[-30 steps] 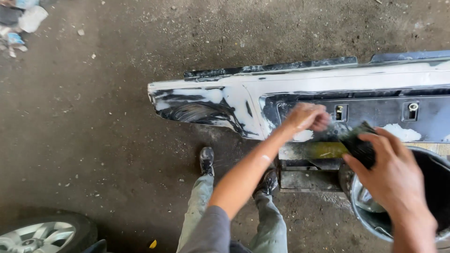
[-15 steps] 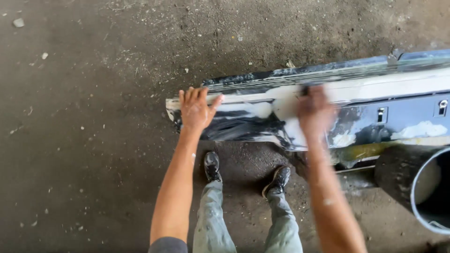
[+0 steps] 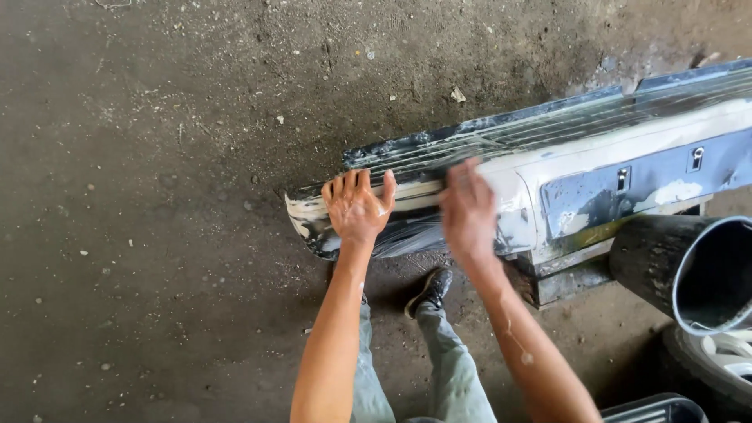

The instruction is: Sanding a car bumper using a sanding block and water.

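A car bumper (image 3: 595,168), dark blue with white filler patches and wet streaks, lies across the right half of the view on a low stand. My left hand (image 3: 356,207) rests flat and spread on its rounded left end. A little to the right, my right hand (image 3: 468,213) presses on the bumper's face and is motion-blurred. A dark pad (image 3: 450,169) shows at its fingertips, mostly hidden under the hand.
A black bucket (image 3: 689,266) stands tilted at the right, beside the bumper's stand. Below it is a tyre with a light rim (image 3: 724,356) and a black object (image 3: 650,407). My legs and dark shoes (image 3: 431,288) stand on the gritty concrete floor (image 3: 157,235).
My left hand moved left to the bumper's end and spread flat. My right hand came from the bucket with the dark pad and now rubs the bumper face, farther left.
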